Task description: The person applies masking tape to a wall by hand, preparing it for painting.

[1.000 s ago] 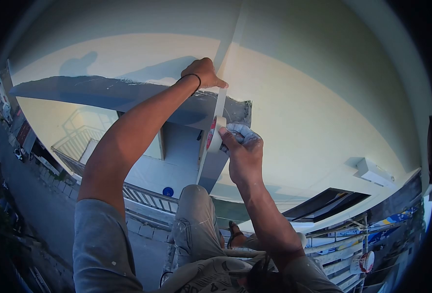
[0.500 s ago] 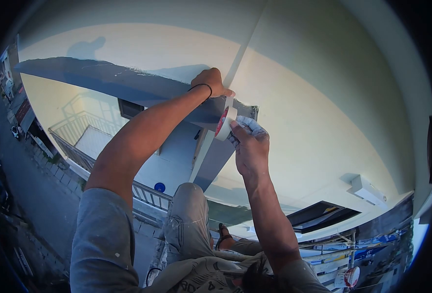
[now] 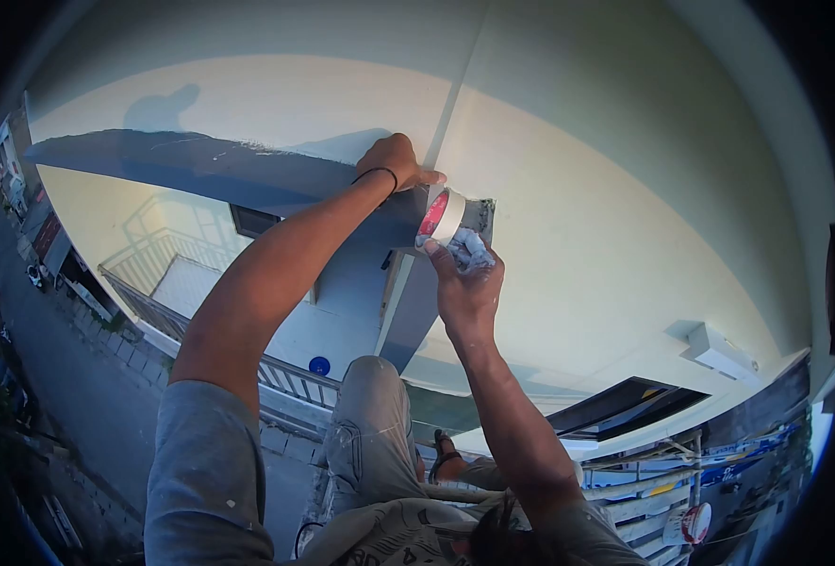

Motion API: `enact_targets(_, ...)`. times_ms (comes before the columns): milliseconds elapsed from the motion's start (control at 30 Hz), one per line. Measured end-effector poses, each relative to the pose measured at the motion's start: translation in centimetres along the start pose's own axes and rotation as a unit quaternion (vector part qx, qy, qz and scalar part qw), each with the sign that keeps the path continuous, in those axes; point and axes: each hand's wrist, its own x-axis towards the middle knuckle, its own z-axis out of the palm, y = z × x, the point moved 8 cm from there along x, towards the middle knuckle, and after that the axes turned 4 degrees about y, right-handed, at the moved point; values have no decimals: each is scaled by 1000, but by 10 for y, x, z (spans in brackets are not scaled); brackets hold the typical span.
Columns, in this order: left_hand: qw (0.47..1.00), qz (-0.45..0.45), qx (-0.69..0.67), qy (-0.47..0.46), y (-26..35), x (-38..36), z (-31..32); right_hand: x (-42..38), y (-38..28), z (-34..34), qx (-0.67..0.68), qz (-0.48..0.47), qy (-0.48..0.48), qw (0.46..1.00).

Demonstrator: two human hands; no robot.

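Observation:
My right hand [image 3: 471, 288] grips a roll of masking tape [image 3: 449, 219], cream-coloured with a red inner core; white paint coats its fingers. Up and to the left, my left hand [image 3: 394, 162] is closed against the wall, a dark band around its wrist. One of its digits reaches right and presses at the top of the roll, where the tape's free end meets the wall corner. Below both hands runs a dark grey painted band [image 3: 238, 170] with a rough upper edge, under the cream wall [image 3: 578, 236]. The left hand's curled fingers are mostly hidden.
A balcony with a railing [image 3: 144, 300] and a blue round object [image 3: 319, 366] lies below left, above a street [image 3: 68, 368]. At lower right are a window [image 3: 629, 407], a white wall box [image 3: 719, 354], bamboo scaffolding [image 3: 639, 509] and a paint bucket [image 3: 691, 522].
My right hand has swung the tape roll up and slightly left, close to my left digit, so the strip between them looks shorter. The camera view has shifted slightly.

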Motion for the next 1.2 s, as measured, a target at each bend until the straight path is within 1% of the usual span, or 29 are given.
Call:
enact_targets(33,1000,-8,6,9,0,-1,-1,7,0,-1,-1,3,3,1000)
enact_targets(133,999,-16,21,-32,2,-8,3,27,0,-5,8,19,9,1000)
enact_targets(200,999,-18,24,-30,3,-11,3,38,2,-7,30,39,5,999)
enact_targets(267,999,-13,26,-16,1,-13,1,48,6,-9,39,62,-9,997)
enact_targets(367,999,-3,29,14,2,-14,0,65,15,-13,118,78,-10,990)
enact_targets(400,999,-3,31,18,4,-17,-3,71,22,-17,111,79,-26,990)
enact_targets(533,999,-19,25,31,1,-18,-4,82,25,-23,99,111,-19,989)
enact_targets(767,1000,-7,3,23,-3,-16,-1,99,24,-24,58,112,-36,991)
enact_targets(800,1000,-2,1,22,-4,-16,-1,99,19,-21,79,103,-37,991)
enact_targets(900,1000,-2,-4,16,-5,-16,-1,103,17,-17,63,99,-51,992)
enact_targets(1200,1000,-2,-10,12,-8,-8,4,106,14,3,34,65,-43,996)
